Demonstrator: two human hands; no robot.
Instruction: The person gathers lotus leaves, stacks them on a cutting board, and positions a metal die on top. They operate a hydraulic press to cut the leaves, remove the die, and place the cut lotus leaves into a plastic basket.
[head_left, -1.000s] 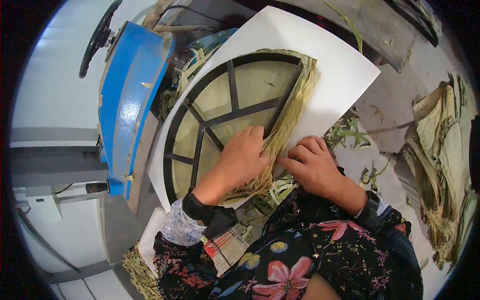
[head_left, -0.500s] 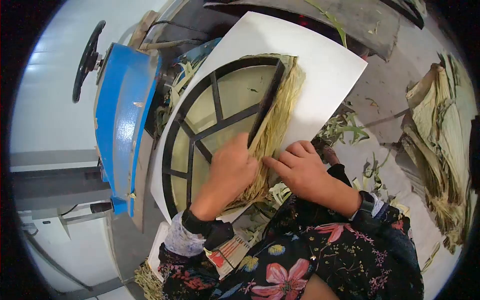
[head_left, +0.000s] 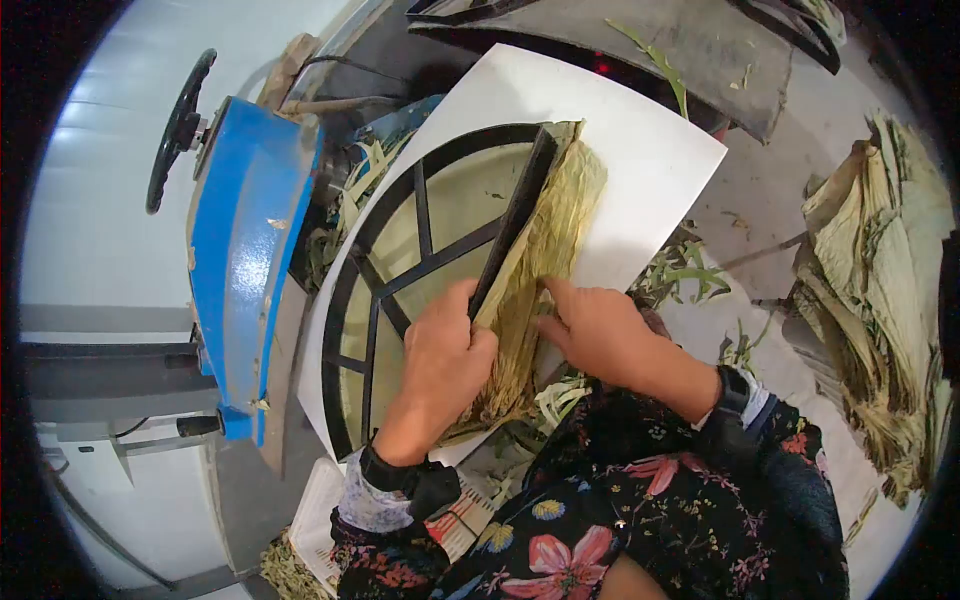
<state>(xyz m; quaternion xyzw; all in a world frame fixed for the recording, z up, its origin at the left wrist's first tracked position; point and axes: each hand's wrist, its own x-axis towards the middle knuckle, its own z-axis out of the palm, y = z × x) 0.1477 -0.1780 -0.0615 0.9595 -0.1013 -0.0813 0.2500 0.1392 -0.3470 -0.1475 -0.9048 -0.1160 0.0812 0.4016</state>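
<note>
A black fan-shaped frame with ribs [head_left: 452, 252] lies over pale dried leaf sheets [head_left: 395, 300] on a white board [head_left: 640, 175]. Along the frame's straight side, a crumpled yellow-green dried leaf [head_left: 560, 210] sticks out. My left hand [head_left: 438, 365] is closed around the lower part of that straight bar, its thumb by the leaf. To the right, my right hand [head_left: 612, 335] has its thumb and forefinger on the leaf's outer edge, its other fingers curled. What lies under the leaf's fold is hidden.
A blue machine [head_left: 250, 240] with a black handwheel [head_left: 180, 130] stands at the left. Stacked dried leaves [head_left: 875, 270] lie at the right. Leaf scraps [head_left: 685, 270] litter the floor, and a white plastic basket [head_left: 320, 510] sits at lower left.
The frame's straight bar has shifted left with my left hand, showing more of the leaf. My right hand has moved slightly up along the leaf's edge.
</note>
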